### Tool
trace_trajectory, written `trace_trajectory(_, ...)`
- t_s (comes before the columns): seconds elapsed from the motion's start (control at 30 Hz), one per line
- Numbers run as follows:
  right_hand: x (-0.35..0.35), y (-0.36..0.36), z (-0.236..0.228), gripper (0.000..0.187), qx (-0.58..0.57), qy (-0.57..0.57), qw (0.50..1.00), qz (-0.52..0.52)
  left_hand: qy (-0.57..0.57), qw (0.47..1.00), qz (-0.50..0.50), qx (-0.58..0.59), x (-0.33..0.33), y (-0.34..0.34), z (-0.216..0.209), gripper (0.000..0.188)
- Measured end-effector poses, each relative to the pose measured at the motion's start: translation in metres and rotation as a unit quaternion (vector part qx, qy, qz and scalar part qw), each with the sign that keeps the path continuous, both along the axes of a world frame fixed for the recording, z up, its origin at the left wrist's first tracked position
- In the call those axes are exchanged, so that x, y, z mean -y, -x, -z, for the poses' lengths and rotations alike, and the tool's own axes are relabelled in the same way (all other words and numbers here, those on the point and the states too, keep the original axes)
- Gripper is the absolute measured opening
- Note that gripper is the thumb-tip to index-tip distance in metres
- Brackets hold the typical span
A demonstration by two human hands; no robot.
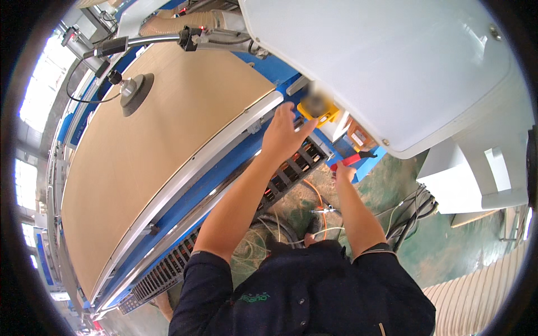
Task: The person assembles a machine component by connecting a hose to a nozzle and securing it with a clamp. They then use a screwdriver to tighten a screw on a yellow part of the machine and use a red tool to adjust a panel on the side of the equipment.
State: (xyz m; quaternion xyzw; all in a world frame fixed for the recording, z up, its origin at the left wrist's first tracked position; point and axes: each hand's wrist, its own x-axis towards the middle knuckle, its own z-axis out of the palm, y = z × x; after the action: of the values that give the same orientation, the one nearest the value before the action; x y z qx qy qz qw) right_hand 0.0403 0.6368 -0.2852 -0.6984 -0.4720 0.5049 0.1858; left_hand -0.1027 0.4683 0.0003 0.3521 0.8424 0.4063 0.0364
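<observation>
My left hand (282,134) reaches forward beside the edge of the machine table, its fingers and thumb spread with nothing between them. Its thumb comes close to a yellow machine part (326,114) under the white hood; I cannot tell if they touch. Lower and to the right, my right hand (343,173) is closed around a red-handled tool (352,160) with a black end. That black end points right, beneath the hood's edge. The tool's exact kind is not clear. An orange-brown block with a label (359,136) sits just beyond it.
A large tan board (151,151) lies on the blue machine table at left, with a suction cup (133,92) on it. The white hood (386,61) overhangs the upper right. A black cable chain (286,176) runs below the table edge. Hoses and cables (412,210) lie on the green floor.
</observation>
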Motion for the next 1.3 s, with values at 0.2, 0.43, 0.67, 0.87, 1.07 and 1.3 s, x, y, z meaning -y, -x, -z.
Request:
trace_trajectory(0.2, -0.013, -0.001, 0.03, 0.03, -0.17, 0.115, 0.979, 0.019, 0.176, 0.977, -0.04, -0.116, -0.084, 0.042, 0.028, 0.085)
trace_trajectory(0.43, -0.012, -0.047, -0.007, 0.021, -0.306, 0.203, 0.93, 0.016, 0.027, 0.974, 0.027, -0.225, -0.095, 0.057, 0.051, 0.054)
trace_trajectory(0.67, -0.012, -0.117, -0.031, 0.01, -0.462, 0.243, 0.853, 0.023, -0.089, 0.957, 0.123, -0.245, -0.097, 0.076, 0.066, 0.038)
trace_trajectory(0.87, 0.039, -0.157, -0.065, 0.012, -0.431, 0.262, 0.863, 0.016, 0.001, 0.963, 0.115, -0.243, -0.089, 0.077, 0.061, 0.044)
trace_trajectory(1.07, 0.129, -0.125, -0.135, 0.021, -0.364, 0.275, 0.883, -0.11, 0.02, 0.999, 0.008, -0.049, -0.037, 0.026, 0.031, 0.069)
trace_trajectory(1.3, 0.152, -0.041, -0.218, 0.023, -0.364, 0.067, 0.877, -0.307, -0.082, 0.971, 0.092, 0.206, 0.098, -0.018, 0.103, 0.044)
